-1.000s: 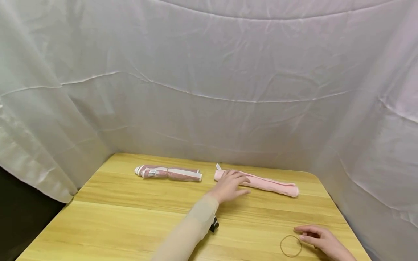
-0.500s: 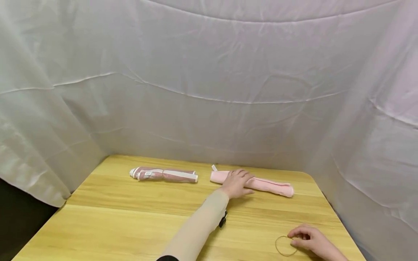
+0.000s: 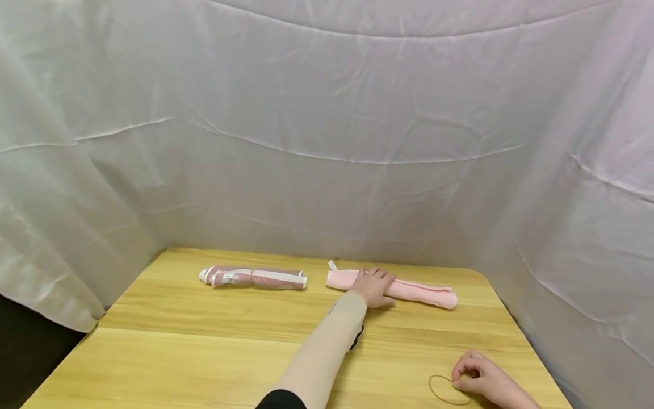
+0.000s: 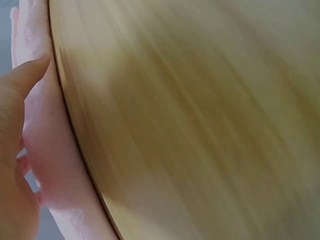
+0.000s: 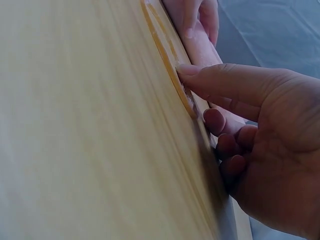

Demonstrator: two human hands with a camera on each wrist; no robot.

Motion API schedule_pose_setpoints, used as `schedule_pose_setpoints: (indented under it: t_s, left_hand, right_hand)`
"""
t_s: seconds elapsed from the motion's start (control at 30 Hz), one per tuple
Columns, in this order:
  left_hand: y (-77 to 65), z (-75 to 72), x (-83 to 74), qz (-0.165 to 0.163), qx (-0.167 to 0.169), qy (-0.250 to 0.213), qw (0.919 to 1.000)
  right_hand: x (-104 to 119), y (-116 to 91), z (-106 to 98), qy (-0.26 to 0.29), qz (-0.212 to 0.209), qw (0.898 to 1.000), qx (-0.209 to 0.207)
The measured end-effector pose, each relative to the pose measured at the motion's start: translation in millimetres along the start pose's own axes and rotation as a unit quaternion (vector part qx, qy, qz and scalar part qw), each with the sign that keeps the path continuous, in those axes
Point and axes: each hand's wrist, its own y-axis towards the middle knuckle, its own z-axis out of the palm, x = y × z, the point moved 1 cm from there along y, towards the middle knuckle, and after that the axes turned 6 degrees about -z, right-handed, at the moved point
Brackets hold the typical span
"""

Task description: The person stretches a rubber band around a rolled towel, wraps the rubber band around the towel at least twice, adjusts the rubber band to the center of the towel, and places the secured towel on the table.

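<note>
A rolled pink towel (image 3: 420, 291) lies near the back edge of the wooden table. My left hand (image 3: 374, 288) grips it left of its middle, fingers over the top and thumb along the near side. The left wrist view shows the thumb (image 4: 36, 72) against the soft pink roll (image 4: 55, 150). Near the front right, my right hand (image 3: 484, 376) pinches a thin tan rubber band (image 3: 432, 388) at its right side, between thumb and forefinger. In the right wrist view the band (image 5: 169, 64) forms a narrow loop close over the wood, the other fingers curled beneath.
A second rolled towel, dusky pink with white stripes (image 3: 278, 278), lies at the back left with a band around its middle. The wooden table (image 3: 204, 352) meets a grey-white curtain (image 3: 317, 199) hanging behind and at both sides.
My left hand has come down onto the pink towel and closed around it. My right hand has gone from hovering beside the rubber band to pinching it, and the band's loop now tilts.
</note>
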Motion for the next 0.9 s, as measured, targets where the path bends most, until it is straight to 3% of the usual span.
schedule_pose_setpoints:
  t_s: [0.23,0.57,0.9]
  left_hand:
    - [8.3,2.7,-11.1,-0.003,0.015,0.032,0.9994]
    - [14.5,9.8,-24.6,0.022,0.013,0.056,0.9981]
    - [21.6,11.0,-33.0,0.013,0.03,0.03,0.999]
  right_hand:
    - [1.7,1.0,1.1,-0.005,0.013,1.0,-0.001]
    - [3.4,-1.4,1.7,-0.008,0.022,1.0,-0.005]
    - [2.4,-2.3,0.3,-0.001,0.031,1.0,-0.002]
